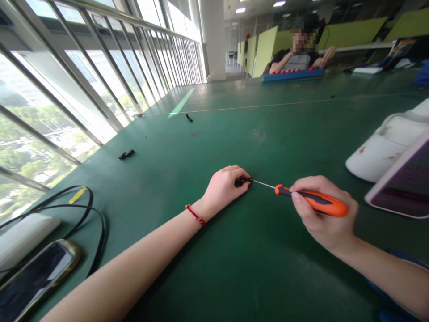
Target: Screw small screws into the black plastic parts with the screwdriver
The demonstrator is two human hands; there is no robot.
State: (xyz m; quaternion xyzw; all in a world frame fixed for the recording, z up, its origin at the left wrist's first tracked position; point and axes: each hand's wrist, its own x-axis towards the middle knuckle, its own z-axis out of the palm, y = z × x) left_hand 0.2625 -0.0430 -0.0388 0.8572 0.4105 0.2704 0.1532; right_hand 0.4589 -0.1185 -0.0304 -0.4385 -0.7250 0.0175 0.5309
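Near the middle of the green table (pixel 214 147), my left hand (pixel 224 187) pinches a small black part (pixel 243 181) between thumb and fingers. A red cord bracelet (pixel 196 215) is round my left wrist. My right hand (pixel 330 223) is closed on the orange and black handle of a screwdriver (pixel 321 202). Its thin shaft points left, and the tip meets or nearly meets the right end of the black part; exact contact is too small to tell.
Two black pieces (pixel 126 154) (pixel 189 117) lie at the left and farther back. A phone (pixel 40 277), a white box (pixel 25 237) and a looped black cable (pixel 100 219) occupy the near left. White objects (pixel 378 152) and a tablet-like device (pixel 402 179) stand right. A person (pixel 298 58) sits beyond a blue tray (pixel 291 76).
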